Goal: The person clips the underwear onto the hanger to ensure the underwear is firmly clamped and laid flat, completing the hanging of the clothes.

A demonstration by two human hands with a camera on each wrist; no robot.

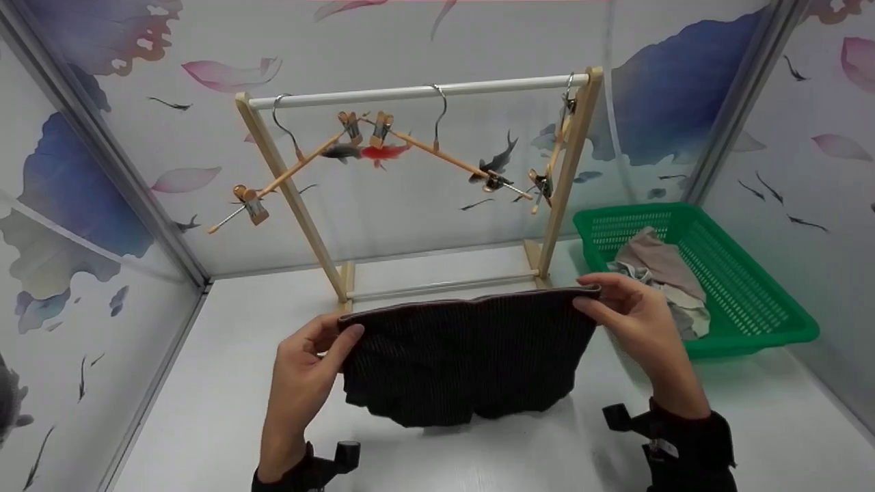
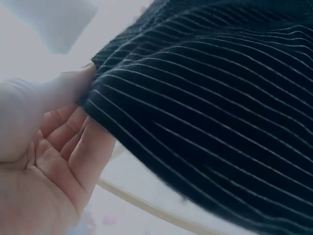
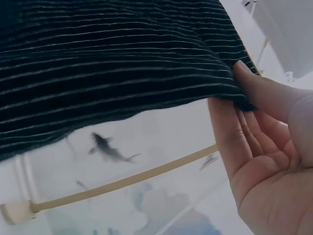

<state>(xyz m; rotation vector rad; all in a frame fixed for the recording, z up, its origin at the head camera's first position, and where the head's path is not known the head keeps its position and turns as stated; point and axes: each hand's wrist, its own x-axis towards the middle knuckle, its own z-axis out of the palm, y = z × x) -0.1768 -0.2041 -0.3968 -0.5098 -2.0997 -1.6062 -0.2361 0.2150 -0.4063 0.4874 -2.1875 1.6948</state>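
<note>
A pair of black shorts [image 1: 465,362] with thin pale stripes hangs spread between my two hands, waistband up, above the white table. My left hand [image 1: 311,369] pinches the left end of the waistband between thumb and fingers. At the right end, my right hand [image 1: 636,321] pinches the other corner the same way. Both wrist views show the striped cloth close up, with the left thumb [image 2: 68,88] and the right thumb [image 3: 266,93] pressed on its corners. The lower edge of the shorts hangs loose, with a notch near its middle.
Behind the shorts stands a wooden rack with a white rail [image 1: 410,92]. From it hang a left clip hanger [image 1: 301,164], a middle one [image 1: 444,154] and a right one [image 1: 557,150]. A green basket [image 1: 759,287] at the right holds crumpled pale cloth [image 1: 666,266]. Patterned panels enclose the table.
</note>
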